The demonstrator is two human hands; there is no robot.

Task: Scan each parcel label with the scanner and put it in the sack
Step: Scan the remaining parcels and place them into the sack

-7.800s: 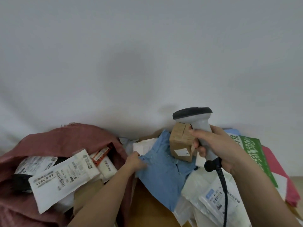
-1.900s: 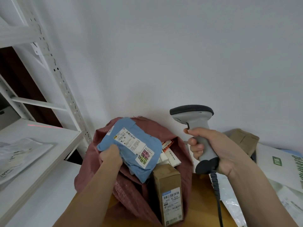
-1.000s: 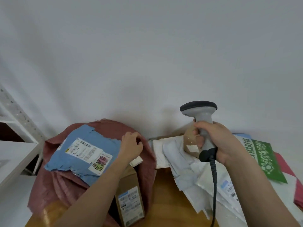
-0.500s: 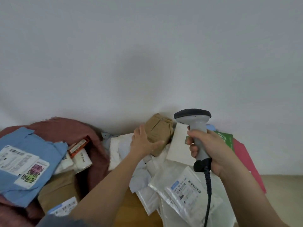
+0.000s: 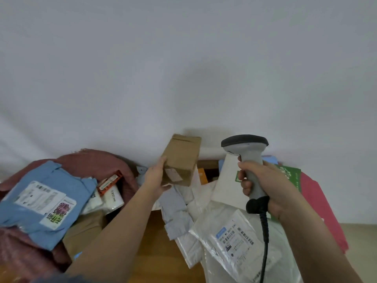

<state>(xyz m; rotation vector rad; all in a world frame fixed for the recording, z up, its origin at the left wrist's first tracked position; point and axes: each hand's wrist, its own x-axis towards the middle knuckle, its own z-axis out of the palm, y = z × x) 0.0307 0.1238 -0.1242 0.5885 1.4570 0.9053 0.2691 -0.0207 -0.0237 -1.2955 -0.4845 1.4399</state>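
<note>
A: Reading any labels? The clear poly bag (image 5: 234, 240) on the pile carries a white label with barcodes and a blue tab, print too small to read.
B: Blue mailer (image 5: 42, 203) in the sack (image 5: 95, 160) has a white shipping label plus a sticker with pink and green characters, illegible. Orange-edged packet (image 5: 109, 181) beside it, text blurred.
A: Task parcel?
B: Small brown cardboard box (image 5: 181, 158), plain kraft, tilted, a pale label on its lower face, unreadable. Held up over the parcel pile, between sack and scanner (image 5: 247, 160).
A: Hands?
B: Left hand (image 5: 156, 176) grips the box from below, fingers curled round its lower edge. Right hand (image 5: 263, 184) wraps the scanner's grey handle; black head on top, black coiled cable hanging down.
A: Rest?
B: Sack is reddish woven fabric. Green printed mailer (image 5: 289, 176), red mailer (image 5: 318, 203), white and grey poly bags on a wooden surface (image 5: 155, 242).
</note>
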